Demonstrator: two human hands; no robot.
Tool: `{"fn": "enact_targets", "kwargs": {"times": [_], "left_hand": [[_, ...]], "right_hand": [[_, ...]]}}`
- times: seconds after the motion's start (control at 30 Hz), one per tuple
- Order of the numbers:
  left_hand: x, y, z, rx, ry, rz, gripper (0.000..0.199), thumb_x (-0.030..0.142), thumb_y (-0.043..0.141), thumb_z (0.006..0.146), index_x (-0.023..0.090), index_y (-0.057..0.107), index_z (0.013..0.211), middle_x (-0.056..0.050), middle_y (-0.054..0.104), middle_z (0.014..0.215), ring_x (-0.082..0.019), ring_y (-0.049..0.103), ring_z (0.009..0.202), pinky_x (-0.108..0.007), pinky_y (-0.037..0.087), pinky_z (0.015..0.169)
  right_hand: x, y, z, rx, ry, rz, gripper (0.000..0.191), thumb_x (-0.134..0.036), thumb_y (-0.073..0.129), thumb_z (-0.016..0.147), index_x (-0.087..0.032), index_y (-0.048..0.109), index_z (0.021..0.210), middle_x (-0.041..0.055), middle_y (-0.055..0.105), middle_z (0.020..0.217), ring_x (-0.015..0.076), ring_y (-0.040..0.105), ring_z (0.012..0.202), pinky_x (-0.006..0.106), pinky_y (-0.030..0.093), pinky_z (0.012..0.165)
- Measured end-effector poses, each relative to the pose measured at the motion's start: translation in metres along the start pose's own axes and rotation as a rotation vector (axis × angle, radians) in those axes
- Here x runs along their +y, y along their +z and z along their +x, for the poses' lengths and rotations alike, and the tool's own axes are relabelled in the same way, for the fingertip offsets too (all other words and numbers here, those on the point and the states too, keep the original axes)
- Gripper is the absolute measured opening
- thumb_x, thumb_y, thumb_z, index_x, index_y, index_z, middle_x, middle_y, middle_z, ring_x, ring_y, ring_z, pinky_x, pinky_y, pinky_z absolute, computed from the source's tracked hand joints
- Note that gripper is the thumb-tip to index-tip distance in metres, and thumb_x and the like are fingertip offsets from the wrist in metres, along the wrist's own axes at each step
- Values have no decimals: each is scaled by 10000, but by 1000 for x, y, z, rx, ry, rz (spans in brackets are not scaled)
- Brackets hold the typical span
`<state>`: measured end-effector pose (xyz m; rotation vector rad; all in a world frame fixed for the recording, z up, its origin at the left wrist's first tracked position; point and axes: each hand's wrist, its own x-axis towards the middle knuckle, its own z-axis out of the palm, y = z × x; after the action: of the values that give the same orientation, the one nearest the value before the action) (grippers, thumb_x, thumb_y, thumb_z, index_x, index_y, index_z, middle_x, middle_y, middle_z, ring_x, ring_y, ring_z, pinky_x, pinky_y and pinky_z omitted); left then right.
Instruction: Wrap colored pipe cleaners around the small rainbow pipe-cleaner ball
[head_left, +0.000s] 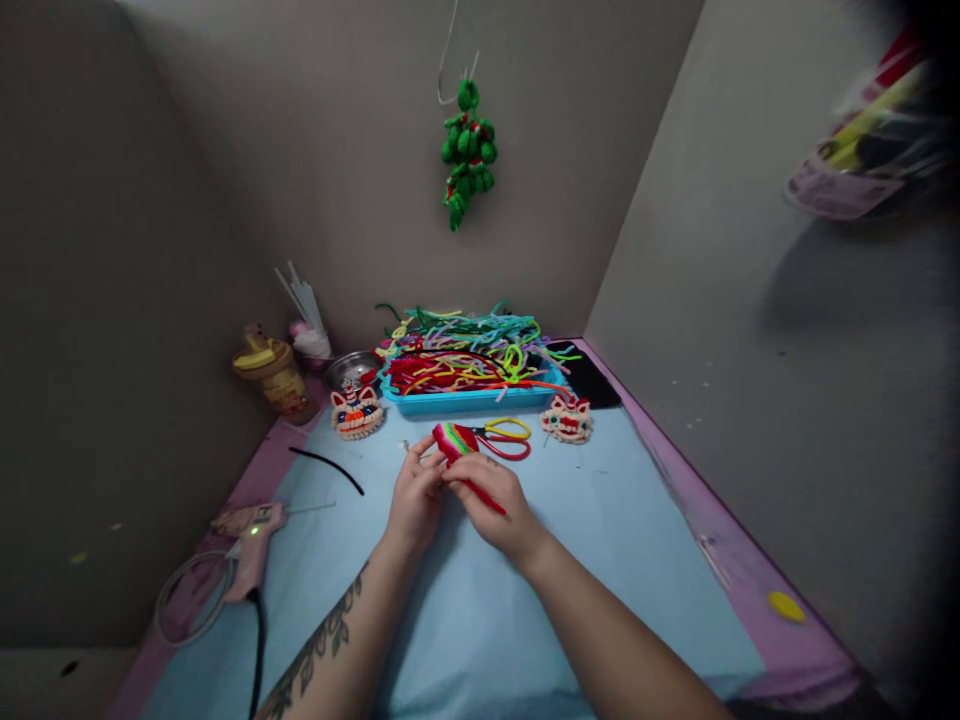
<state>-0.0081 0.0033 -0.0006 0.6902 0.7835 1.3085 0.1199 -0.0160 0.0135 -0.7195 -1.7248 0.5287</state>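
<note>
Between my hands is a small piece made of fuzzy pipe cleaners (455, 441), striped red, yellow, green and blue. My left hand (417, 497) holds it from the left, fingers closed round its lower edge. My right hand (496, 497) pinches at its lower right, and a red pipe cleaner end (486, 497) sticks out past the fingers. Just beyond lie scissors (511, 440) with one yellow and one red handle. Two pipe-cleaner animal faces, one with blue and orange (357, 412) and one with red and green (567, 420), lie to either side.
Behind stands a blue tray (450, 404) heaped with coloured pipe cleaners, beside a dark flat panel (596, 385) and metal bowl (352, 368). At left are a pink glue gun (259, 550) with its cord, a black pipe cleaner (330, 463) and a cup (277, 380). Walls enclose the table.
</note>
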Motion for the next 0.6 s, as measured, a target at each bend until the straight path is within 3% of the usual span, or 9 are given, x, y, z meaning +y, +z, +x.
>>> {"fn": "enact_targets", "kwargs": {"times": [0.1, 0.2, 0.27, 0.33, 0.4, 0.5, 0.6], "left_hand": [[0, 1, 2, 17, -78, -180, 394, 251, 719, 689, 150, 609, 1054, -60, 726, 912, -166, 683, 793, -254, 509, 733], [-2, -1, 6, 41, -91, -185, 304, 193, 726, 714, 129, 649, 1002, -65, 731, 880, -154, 689, 751, -232, 524, 720], [-1, -3, 9, 100, -100, -212, 237, 134, 701, 737, 130, 662, 970, -60, 736, 852, -142, 691, 725, -213, 534, 699], [4, -5, 12, 218, -91, -287, 154, 88, 640, 786, 137, 668, 930, -42, 736, 807, -120, 690, 704, -181, 538, 674], [10, -3, 15, 348, -88, -351, 171, 38, 565, 831, 142, 669, 918, -29, 730, 767, -99, 688, 687, -152, 535, 662], [16, 3, 16, 426, -142, -413, 215, 7, 504, 858, 136, 666, 917, -29, 721, 749, -93, 683, 665, -153, 543, 652], [16, 7, 15, 462, -180, -441, 209, 14, 501, 866, 147, 660, 875, -18, 708, 729, -98, 686, 685, -171, 561, 673]], "right_hand": [[1, -1, 0, -79, -68, -14, 179, -90, 523, 841, -206, 638, 913, 67, 681, 883, 177, 627, 863, 333, 508, 807], [2, -1, -1, -177, -106, -14, 195, -83, 527, 823, -205, 647, 917, 68, 682, 883, 180, 623, 858, 339, 503, 809], [5, -1, -2, -168, -71, 36, 181, -106, 537, 830, -206, 663, 913, 68, 688, 891, 181, 628, 860, 335, 500, 805], [12, -2, -4, -62, 64, 117, 135, -158, 566, 839, -210, 685, 877, 58, 694, 865, 178, 636, 838, 323, 500, 780], [24, -2, -4, 116, 303, 227, 88, -239, 615, 828, -213, 699, 827, 35, 690, 783, 167, 639, 762, 299, 497, 715], [40, 2, -3, 376, 644, 481, 172, -363, 704, 742, -195, 688, 778, -3, 651, 640, 131, 604, 587, 243, 451, 555], [44, 10, -1, 499, 831, 745, 310, -389, 798, 617, -179, 658, 797, -22, 644, 625, 96, 571, 513, 194, 392, 468]]}}
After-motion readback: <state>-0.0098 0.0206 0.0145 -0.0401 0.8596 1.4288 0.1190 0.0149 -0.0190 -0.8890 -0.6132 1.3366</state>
